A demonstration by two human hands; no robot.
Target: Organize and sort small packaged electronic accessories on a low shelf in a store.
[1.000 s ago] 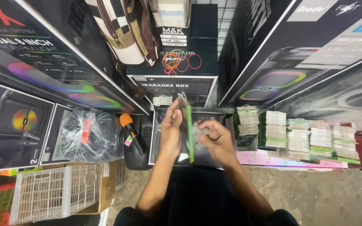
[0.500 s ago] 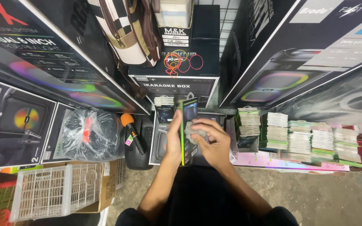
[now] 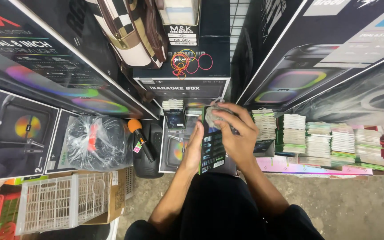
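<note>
Gripping dark packet [image 3: 213,146], both hands [image 3: 227,133]; concrete floor [image 3: 334,200], stacked speaker boxes [image 3: 58,75] around.

Flat black package [image 3: 213,146] turned face-up, right hand [image 3: 236,133] now over its top — crumpled plastic [image 3: 213,116] gripped.

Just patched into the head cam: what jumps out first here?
Dead centre, both hands grip a small dark product box: the left hand steadies its edge, the right hand covers its top. Big dark speaker cartons wall in both sides, and bright rubber bands lie on the carton straight ahead.
</note>
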